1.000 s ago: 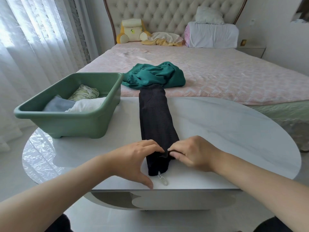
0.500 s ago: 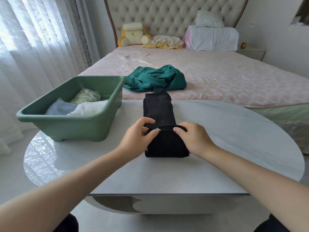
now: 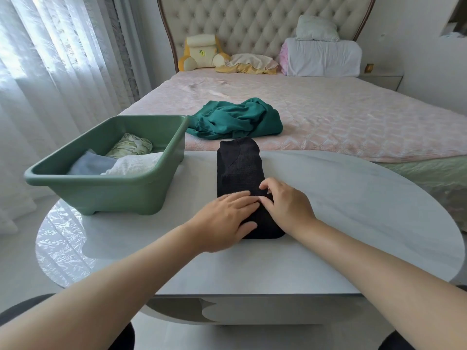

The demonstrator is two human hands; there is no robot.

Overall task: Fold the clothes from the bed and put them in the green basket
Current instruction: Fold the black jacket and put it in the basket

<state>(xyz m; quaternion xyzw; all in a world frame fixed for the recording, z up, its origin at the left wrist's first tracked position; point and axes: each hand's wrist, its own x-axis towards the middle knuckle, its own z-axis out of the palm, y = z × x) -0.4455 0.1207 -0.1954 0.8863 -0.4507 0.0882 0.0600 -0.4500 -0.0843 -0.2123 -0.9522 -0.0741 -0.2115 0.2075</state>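
Black garment (image 3: 240, 162): on worktop (image 3: 353, 210), half folded, beside green basket (image 3: 101, 193). Left grip (image 3: 227, 213) flat, released, pressing the fold. Right grip (image 3: 285, 205) curled on the fabric; pinching or not, cannot tell. Judged: folding step. Next: final fold, then lift into basket.

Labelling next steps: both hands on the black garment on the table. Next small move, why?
Probably fold the near end over once more. The left hand lies flat on the black garment, the right hand beside it, and the garment reaches the far edge of the table, likely too long for the green basket.
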